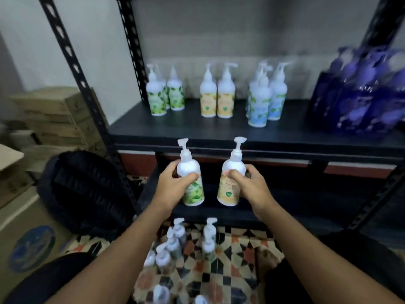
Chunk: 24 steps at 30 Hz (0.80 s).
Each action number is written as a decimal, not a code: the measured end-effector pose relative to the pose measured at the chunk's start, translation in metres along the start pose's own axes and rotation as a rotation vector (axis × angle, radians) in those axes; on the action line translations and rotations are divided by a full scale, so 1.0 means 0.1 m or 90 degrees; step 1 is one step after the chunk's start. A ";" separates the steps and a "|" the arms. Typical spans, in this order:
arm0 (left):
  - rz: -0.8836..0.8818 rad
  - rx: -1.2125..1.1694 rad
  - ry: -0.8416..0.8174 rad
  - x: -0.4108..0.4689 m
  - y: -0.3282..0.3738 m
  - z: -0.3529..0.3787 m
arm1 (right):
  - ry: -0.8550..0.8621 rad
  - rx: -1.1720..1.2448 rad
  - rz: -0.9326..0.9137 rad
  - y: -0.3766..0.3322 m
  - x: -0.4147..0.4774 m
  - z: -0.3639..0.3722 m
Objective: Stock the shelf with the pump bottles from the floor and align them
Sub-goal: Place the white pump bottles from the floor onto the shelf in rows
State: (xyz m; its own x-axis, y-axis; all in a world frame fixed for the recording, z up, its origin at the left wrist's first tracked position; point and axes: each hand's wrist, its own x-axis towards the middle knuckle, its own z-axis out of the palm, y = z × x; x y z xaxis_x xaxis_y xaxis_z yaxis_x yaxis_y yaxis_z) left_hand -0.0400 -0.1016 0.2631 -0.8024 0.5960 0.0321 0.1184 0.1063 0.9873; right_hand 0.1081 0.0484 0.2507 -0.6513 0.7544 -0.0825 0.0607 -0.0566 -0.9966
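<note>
Head view: whole frame soft w/ motion blur, label text unreadable. Left hand (175, 183) is wrapped round a white pump bottle with green label (190, 178), upright; right hand (247, 183) is wrapped round a white pump bottle with yellow label (231, 181), upright; both are held side by side in front of, below the black shelf board's (197, 130) front edge. Fingers cover part of each label. On the board: green-label pair (164, 93), yellow-label pair (217, 95), blue-label group (265, 97), overlapping so count unclear. Purple wrapped packs (361, 91) at right, cut off by frame edge. More white pump bottles (175, 244) stand on patterned tile floor (236, 244), blurred, lowest ones cropped. Black backpack (87, 194) and stacked cardboard boxes (52, 115) at left.
</note>
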 end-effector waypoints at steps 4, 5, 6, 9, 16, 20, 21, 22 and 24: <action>0.022 -0.081 -0.014 0.04 0.60 -0.08 | -0.031 0.059 -0.066 -0.55 -0.10 0.11; 0.021 -0.102 -0.016 0.04 0.70 -0.09 | -0.038 0.072 -0.074 -0.64 -0.13 0.13; 0.017 -0.124 -0.019 0.02 0.78 -0.08 | -0.043 0.082 -0.082 -0.70 -0.14 0.14; -0.005 -0.198 -0.029 -0.03 0.86 -0.05 | -0.045 0.108 -0.084 -0.76 -0.17 0.18; -0.072 -0.273 -0.037 -0.19 0.68 0.04 | -0.035 0.136 -0.014 -0.55 -0.18 0.20; -0.074 -0.256 -0.031 -0.22 0.68 0.07 | -0.026 0.151 0.009 -0.54 -0.16 0.21; -0.083 -0.252 -0.038 -0.22 0.69 0.07 | -0.024 0.152 0.015 -0.54 -0.16 0.21; -0.095 -0.256 -0.050 -0.22 0.70 0.08 | -0.022 0.153 0.019 -0.52 -0.14 0.20; -0.123 -0.275 -0.079 -0.24 0.71 0.08 | -0.019 0.156 0.028 -0.50 -0.13 0.19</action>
State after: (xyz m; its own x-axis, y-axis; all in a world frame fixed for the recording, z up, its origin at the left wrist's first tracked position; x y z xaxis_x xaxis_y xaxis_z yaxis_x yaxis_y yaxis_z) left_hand -0.0077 -0.1016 0.3312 -0.7064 0.6915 -0.1511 -0.3009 -0.1002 0.9484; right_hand 0.0993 0.0288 0.3015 -0.6739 0.7288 -0.1218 -0.0943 -0.2483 -0.9641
